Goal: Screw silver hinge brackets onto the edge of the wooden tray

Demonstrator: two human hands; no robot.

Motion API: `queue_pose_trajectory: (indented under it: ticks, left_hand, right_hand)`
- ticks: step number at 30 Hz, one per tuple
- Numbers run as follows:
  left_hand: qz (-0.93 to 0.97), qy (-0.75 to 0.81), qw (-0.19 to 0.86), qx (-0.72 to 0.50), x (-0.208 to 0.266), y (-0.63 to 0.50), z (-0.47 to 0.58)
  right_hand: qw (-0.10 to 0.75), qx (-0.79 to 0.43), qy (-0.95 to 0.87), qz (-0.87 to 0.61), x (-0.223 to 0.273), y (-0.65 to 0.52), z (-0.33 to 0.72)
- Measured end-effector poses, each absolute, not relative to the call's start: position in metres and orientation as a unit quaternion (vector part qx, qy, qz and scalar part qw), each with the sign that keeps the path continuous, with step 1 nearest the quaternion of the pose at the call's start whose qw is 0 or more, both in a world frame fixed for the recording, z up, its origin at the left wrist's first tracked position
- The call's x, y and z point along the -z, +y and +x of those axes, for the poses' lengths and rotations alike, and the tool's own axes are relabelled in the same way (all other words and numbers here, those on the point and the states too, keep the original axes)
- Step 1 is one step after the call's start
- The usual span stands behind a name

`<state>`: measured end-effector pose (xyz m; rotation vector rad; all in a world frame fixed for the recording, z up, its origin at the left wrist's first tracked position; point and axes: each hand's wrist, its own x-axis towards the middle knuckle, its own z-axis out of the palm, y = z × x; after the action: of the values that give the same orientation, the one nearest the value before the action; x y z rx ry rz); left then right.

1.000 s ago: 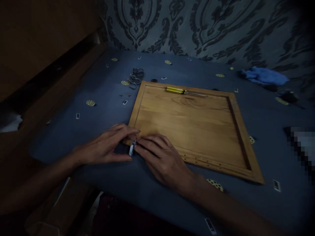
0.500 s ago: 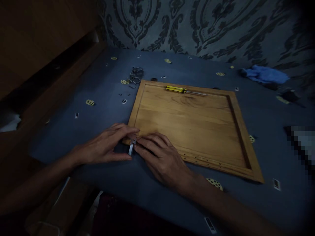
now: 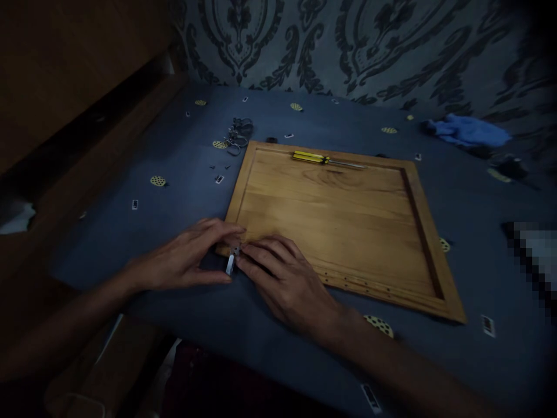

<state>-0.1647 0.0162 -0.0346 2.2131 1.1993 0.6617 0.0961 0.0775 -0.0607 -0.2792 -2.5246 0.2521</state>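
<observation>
A small shiny metal hinge [image 3: 230, 264] sits at the near left corner of a framed wooden panel [image 3: 331, 215], jutting out past its edge. My left hand [image 3: 191, 255] reaches around it from the left. Its thumb is by the hinge's lower end and its fingers rest near the panel's corner, thumb and fingers apart. From the right, my right hand [image 3: 291, 278] lies over the panel's near edge, its fingertips pressed together against the hinge. Those fingers partly cover the hinge's inner part. A yellow-and-black screwdriver [image 3: 311, 157] lies along the panel's far side.
Beyond the panel's left corner, a cluster of metal pieces [image 3: 238, 133] lies on the blue patterned cloth [image 3: 183, 151], with several small screws [image 3: 220, 168] nearer. At the far right are a blue cloth bundle [image 3: 470, 130] and a blurred-out object [image 3: 539, 249]. Wooden furniture [image 3: 87, 75] borders the left.
Both hands and the hinge hold nearly the same pose. The whole view has shifted very slightly.
</observation>
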Motion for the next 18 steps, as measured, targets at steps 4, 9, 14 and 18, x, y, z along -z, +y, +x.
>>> queue_pose_trajectory:
  ticks: [4, 9, 14, 18]
  left_hand:
    - [0.817, 0.448, 0.271, -0.241, 0.0342, 0.0164, -0.164]
    - [0.818, 0.452, 0.266, -0.235, 0.0327, 0.0166, -0.1637]
    - [0.819, 0.447, 0.265, -0.242, 0.0326, 0.0172, -0.1637]
    - [0.818, 0.447, 0.266, -0.246, 0.0338, 0.0175, -0.1631]
  right_hand:
    - [0.296, -0.098, -0.944, -0.106, 0.0605, 0.077, 0.0969]
    - [0.3, -0.091, -0.944, -0.106, 0.0598, 0.0775, 0.0966]
    - [0.313, -0.079, -0.941, -0.103, 0.0583, 0.0766, 0.0944]
    - [0.3, -0.08, -0.944, -0.11, 0.0581, 0.076, 0.0944]
